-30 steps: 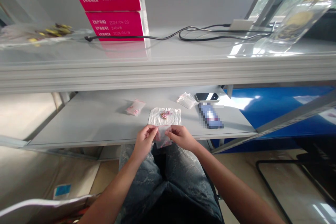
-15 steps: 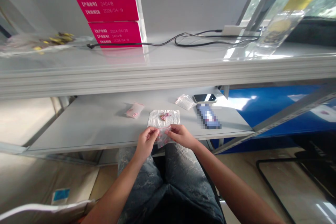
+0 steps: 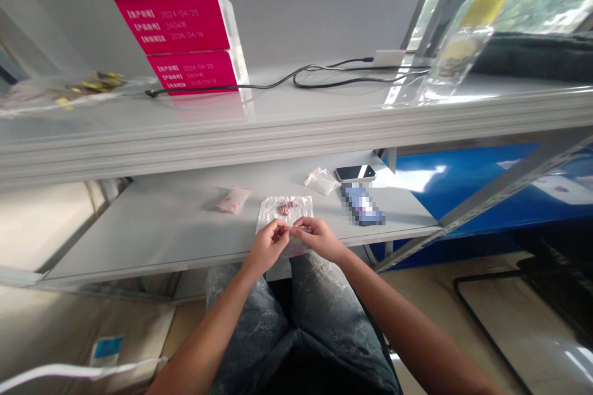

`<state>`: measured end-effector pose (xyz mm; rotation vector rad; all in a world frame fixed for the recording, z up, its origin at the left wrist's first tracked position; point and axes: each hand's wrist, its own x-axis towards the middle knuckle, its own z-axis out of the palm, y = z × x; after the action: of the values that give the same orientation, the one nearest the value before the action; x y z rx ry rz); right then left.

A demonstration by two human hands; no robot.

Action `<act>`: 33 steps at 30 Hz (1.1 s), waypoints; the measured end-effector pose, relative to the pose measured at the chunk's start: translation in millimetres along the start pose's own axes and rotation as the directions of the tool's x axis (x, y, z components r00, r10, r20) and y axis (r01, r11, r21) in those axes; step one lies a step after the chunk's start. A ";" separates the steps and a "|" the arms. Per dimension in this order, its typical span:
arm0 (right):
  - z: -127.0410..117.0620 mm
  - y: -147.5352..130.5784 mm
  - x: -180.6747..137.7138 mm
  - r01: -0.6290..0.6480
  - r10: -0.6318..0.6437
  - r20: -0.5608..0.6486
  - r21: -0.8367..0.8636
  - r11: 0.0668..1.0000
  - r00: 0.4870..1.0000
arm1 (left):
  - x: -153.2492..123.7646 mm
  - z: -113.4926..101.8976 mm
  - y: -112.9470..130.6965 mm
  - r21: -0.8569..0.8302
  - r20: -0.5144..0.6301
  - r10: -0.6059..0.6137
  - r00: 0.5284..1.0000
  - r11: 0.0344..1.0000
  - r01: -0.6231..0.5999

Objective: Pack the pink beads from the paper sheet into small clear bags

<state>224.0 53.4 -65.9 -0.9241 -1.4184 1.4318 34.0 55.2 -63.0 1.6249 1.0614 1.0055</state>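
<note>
Both hands meet at the front edge of the lower shelf, pinching the top of a small clear zip bag (image 3: 294,249). My left hand (image 3: 270,243) is closed on the bag's upper edge, and my right hand (image 3: 319,239) grips the same edge, its fingertips close to the left ones. Below the fingers the bag hangs over my lap, with some pinkish bits faintly visible in it. Just beyond the hands lies a crinkled white sheet (image 3: 266,211) bearing a little heap of pink and gold pieces (image 3: 286,208). The fingers partly hide the bag.
A filled bag with pink pieces (image 3: 234,199) lies at left. Flat clear bags (image 3: 321,181), a phone (image 3: 355,173) and a blurred blue item (image 3: 362,204) are at right. Above, the upper shelf (image 3: 278,136) holds red boxes (image 3: 185,21), a black cable (image 3: 273,81) and a yellow-topped bottle (image 3: 458,52).
My left hand has moved right and the two hands' fingertips have come together along the bag's top edge. The view has shifted slightly.
</note>
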 end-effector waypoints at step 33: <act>3.9 3.6 -1.4 -0.144 0.141 0.065 0.038 0.989 0.988 | -2.9 -12.2 -0.7 0.007 0.185 -0.012 0.983 1.000 0.011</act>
<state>220.4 51.0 -69.3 -0.9779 -1.3849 1.6029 21.6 55.7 -61.1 1.6797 0.9480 0.8260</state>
